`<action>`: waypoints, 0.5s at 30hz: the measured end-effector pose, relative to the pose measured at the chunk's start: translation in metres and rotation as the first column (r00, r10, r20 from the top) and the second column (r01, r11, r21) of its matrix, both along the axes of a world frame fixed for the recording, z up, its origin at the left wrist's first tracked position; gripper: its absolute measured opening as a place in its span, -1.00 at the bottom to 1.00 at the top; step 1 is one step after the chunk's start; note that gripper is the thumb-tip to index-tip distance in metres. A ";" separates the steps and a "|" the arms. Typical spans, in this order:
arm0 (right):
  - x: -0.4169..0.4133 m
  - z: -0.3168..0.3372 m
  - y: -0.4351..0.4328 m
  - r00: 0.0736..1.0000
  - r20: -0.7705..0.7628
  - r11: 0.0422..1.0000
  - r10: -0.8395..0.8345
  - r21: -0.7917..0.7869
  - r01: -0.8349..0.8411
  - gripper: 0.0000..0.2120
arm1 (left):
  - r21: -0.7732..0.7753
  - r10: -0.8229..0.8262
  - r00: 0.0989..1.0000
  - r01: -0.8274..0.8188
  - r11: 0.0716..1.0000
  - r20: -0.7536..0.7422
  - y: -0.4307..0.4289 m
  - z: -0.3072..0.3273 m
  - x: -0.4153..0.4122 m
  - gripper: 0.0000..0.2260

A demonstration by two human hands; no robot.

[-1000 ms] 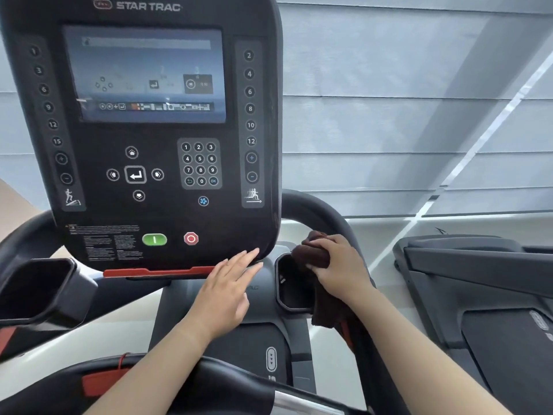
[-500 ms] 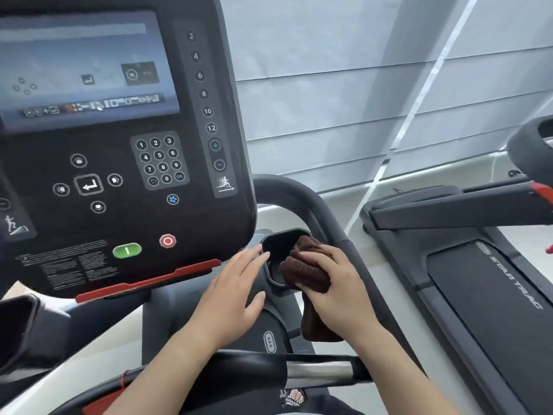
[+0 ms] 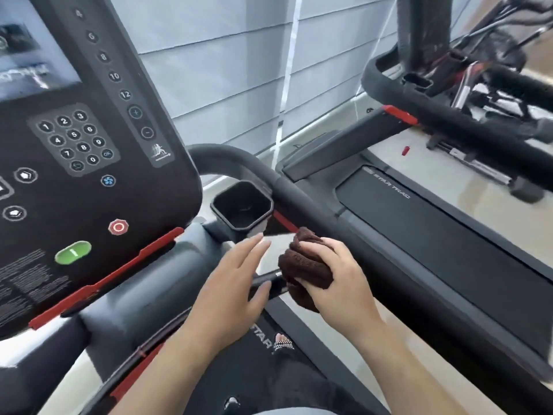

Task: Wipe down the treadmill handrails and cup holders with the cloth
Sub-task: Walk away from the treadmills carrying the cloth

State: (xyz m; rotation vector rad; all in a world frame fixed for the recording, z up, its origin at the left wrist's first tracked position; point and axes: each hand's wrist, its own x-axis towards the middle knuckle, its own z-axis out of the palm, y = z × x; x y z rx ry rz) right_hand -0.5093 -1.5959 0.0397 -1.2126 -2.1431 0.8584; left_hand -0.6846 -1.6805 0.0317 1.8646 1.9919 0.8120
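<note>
The cloth (image 3: pixel 305 265) is dark brown and fuzzy, all scrunched into a lump (a bit like a ball of wool). The right grip (image 3: pixel 341 274) is curled tight round it, with the fingers over the top. The cloth is longer than it is wide. Its long way runs from the top end, which points up at the red strip (image 3: pixel 284 221) by the right handrail (image 3: pixel 299 199), down to a loose end that hangs under the palm, toward the person. It sits just below the cup holder (image 3: pixel 256 223) and beside a short grey bar (image 3: pixel 266 277). The left grip (image 3: pixel 236 280) holds nothing. Its fingers are straight and point at the cup holder. I cannot tell if it touches the bar.
</note>
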 end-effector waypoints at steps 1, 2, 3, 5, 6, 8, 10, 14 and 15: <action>0.006 -0.002 -0.010 0.999 0.008 0.999 -0.040 -0.007 0.040 -0.58 | 0.002 -0.039 0.999 0.039 0.999 -0.006 -0.003 -0.001 0.004 -0.45; 0.012 -0.004 -0.019 0.997 0.023 0.997 -0.077 -0.014 0.077 -0.57 | -0.003 -0.077 0.997 0.076 0.997 -0.009 -0.007 -0.003 0.009 -0.45; 0.019 -0.006 -0.029 0.993 0.037 0.994 -0.110 -0.025 0.111 -0.56 | -0.012 -0.111 0.994 0.111 0.994 -0.011 -0.010 -0.004 0.013 -0.44; 0.034 -0.009 -0.047 0.985 0.052 0.984 -0.163 -0.063 0.166 -0.55 | -0.033 -0.176 0.984 0.176 0.984 -0.016 -0.016 -0.005 0.025 -0.43; 0.042 -0.010 -0.056 0.981 0.059 0.979 -0.185 -0.080 0.190 -0.56 | -0.044 -0.210 0.978 0.210 0.977 -0.013 -0.019 -0.005 0.031 -0.43; 0.058 -0.011 -0.072 0.969 0.092 0.968 -0.227 -0.088 0.235 -0.56 | -0.065 -0.278 0.961 0.276 0.959 -0.009 -0.023 -0.004 0.042 -0.44; 0.073 -0.013 -0.085 0.954 0.113 0.952 -0.277 -0.098 0.288 -0.55 | -0.075 -0.334 0.942 0.332 0.940 -0.027 -0.024 -0.003 0.053 -0.45; 0.102 -0.017 -0.106 0.922 0.102 0.915 -0.374 -0.122 0.385 -0.54 | -0.083 -0.426 0.904 0.422 0.903 -0.030 -0.025 -0.001 0.080 -0.47; 0.111 -0.017 -0.111 0.914 0.097 0.906 -0.395 -0.123 0.405 -0.53 | -0.087 -0.452 0.892 0.449 0.889 -0.025 -0.024 -0.001 0.089 -0.47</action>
